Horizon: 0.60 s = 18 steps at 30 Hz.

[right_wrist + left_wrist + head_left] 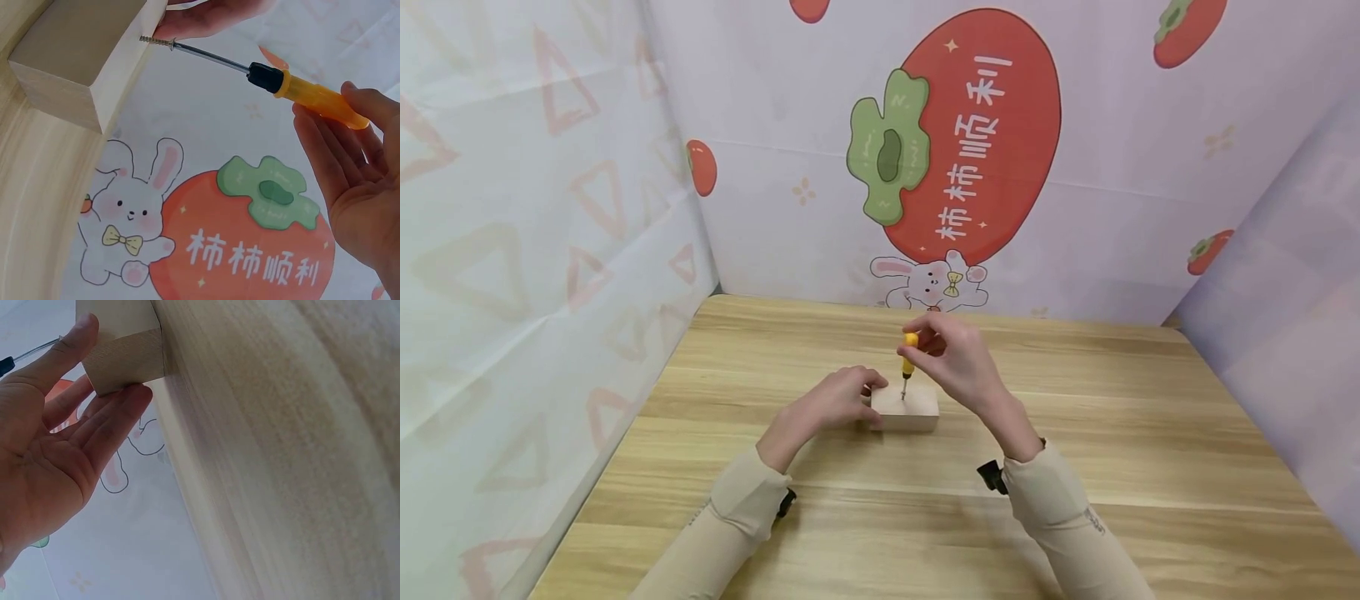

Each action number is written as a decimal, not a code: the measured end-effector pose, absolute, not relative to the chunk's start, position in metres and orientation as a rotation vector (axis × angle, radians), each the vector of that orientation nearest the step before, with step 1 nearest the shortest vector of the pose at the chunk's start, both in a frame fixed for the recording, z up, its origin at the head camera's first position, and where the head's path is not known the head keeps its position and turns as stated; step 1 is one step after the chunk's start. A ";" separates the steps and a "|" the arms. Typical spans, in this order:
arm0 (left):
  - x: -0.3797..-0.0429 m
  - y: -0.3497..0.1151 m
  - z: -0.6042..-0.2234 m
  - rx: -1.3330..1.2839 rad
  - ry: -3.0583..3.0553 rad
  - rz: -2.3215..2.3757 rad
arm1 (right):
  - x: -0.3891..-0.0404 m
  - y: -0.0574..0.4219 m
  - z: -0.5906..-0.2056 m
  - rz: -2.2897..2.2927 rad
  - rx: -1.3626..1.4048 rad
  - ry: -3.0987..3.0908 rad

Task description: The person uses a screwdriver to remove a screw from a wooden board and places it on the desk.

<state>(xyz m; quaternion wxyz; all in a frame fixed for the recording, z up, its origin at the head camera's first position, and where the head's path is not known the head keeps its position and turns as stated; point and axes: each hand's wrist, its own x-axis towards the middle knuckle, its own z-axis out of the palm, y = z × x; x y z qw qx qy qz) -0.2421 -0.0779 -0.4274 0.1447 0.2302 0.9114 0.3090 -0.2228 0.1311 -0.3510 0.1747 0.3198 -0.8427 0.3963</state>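
Observation:
A pale wooden block point(917, 403) lies on the table, long side toward me. My left hand point(841, 398) grips its left end, thumb on the near side and fingers on the far side; the left wrist view shows the fingertips point(136, 400) against the wood. In my right hand point(958, 358), thumb and fingers pinch the yellow handle of a screwdriver point(319, 100) with a black collar. Its shaft points down at the block's top. A threaded screw point(156, 42) stands upright in the block's top face, with the screwdriver tip at its head.
The wood-grain table point(850, 508) extends on all sides of the block. Behind it hangs a cloth backdrop point(760, 225) printed with persimmons and a rabbit. White cloth walls stand at the left point(550, 250) and right point(1292, 333).

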 end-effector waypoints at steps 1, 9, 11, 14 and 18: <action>-0.242 -0.078 -0.428 0.663 2.627 0.891 | -0.223 0.132 -0.350 1.138 0.907 -2.397; -0.242 -0.078 -0.428 0.653 2.620 0.892 | -0.224 0.136 -0.350 1.373 1.083 -2.413; -0.242 -0.078 -0.428 0.659 2.622 0.886 | -0.224 0.138 -0.351 1.435 1.130 -2.412; -0.242 -0.078 -0.428 0.671 2.628 0.883 | -0.224 0.138 -0.353 1.426 1.111 -2.418; -0.241 -0.079 -0.427 0.670 2.627 0.890 | -0.221 0.133 -0.356 1.263 1.005 -2.416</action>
